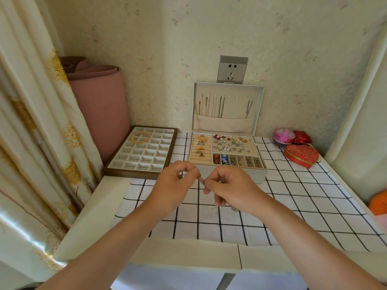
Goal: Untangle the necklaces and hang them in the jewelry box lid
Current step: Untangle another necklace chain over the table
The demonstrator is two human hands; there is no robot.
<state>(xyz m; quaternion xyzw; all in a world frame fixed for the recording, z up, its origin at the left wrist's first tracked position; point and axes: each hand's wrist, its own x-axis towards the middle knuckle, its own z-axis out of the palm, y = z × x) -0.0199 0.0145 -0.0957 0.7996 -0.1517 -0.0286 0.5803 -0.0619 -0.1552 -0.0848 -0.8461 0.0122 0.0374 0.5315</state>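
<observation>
Near the middle of the white, black-checked tablecloth (293,206), both hands are held up just in front of the white rectangular jewellery box (240,174). The left hand (174,184) has thumb and forefinger curled together, pinching one end of a short stretch of thin reddish necklace chain (200,178). The right hand (233,190) pinches the other end, its fingers curled in, and a small silvery bit (234,208) shows just under it. The rest of that chain is too fine to follow. Behind the hands, the box's upright cream-lined lid (230,123) has several thin gold and silver necklaces (219,107) hanging inside it, their lower ends tucked into its pocket. On the far left lies a brown-framed compartment tray (144,162) holding gold bangles (140,136); on the far right sits a red heart-shaped box (301,155)
</observation>
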